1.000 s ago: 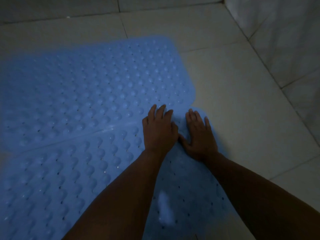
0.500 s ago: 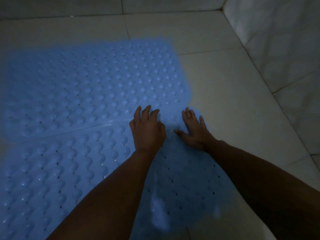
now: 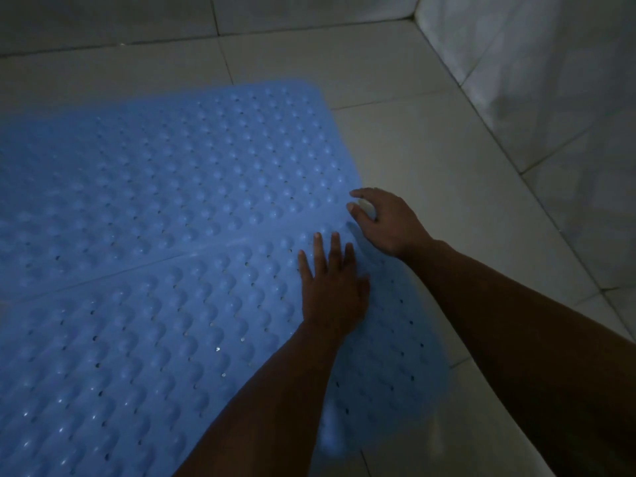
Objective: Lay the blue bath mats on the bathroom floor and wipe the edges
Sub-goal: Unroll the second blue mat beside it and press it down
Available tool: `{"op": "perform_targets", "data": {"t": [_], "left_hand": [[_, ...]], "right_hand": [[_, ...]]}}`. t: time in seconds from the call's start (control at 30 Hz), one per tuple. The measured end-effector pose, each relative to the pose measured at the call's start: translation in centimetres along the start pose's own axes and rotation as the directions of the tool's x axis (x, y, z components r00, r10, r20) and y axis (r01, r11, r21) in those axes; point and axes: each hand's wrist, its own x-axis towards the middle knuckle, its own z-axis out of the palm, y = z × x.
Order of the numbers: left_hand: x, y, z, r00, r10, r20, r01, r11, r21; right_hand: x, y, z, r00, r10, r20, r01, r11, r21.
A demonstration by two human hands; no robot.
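Two blue studded bath mats lie on the tiled floor. The far mat (image 3: pixel 192 166) and the near mat (image 3: pixel 120 356) meet along a slanting seam. My left hand (image 3: pixel 332 287) rests flat on the near mat just below the seam, with its fingers straight and spread. My right hand (image 3: pixel 385 222) is at the mats' right edge where the seam ends. Its thumb and forefinger reach toward the far mat's edge with a pale patch between them. Whether they pinch the edge is unclear in the dim light.
The pale floor tiles (image 3: pixel 430 160) run along the right of the mats. A tiled wall (image 3: pixel 550 80) rises at the right and another wall (image 3: pixel 137 15) at the back. They meet in the far right corner.
My right hand has lifted off the near mat and moved up and right to the mats' edge. My left hand stays flat on the near mat.
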Motion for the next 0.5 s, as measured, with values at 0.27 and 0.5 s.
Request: {"op": "perform_targets", "data": {"t": [0.27,0.5], "left_hand": [[-0.4,-0.1,1.1,0.997,0.033,0.063,-0.038,0.996,0.08],[-0.3,-0.1,0.7,0.989,0.025,0.146,-0.03,0.999,0.032]], "right_hand": [[1.6,2.7,2.2,0.938,-0.197,-0.285,0.207,0.978,0.006],[1.2,2.4,2.7,0.959,-0.176,-0.224,0.183,0.983,0.012]]}}
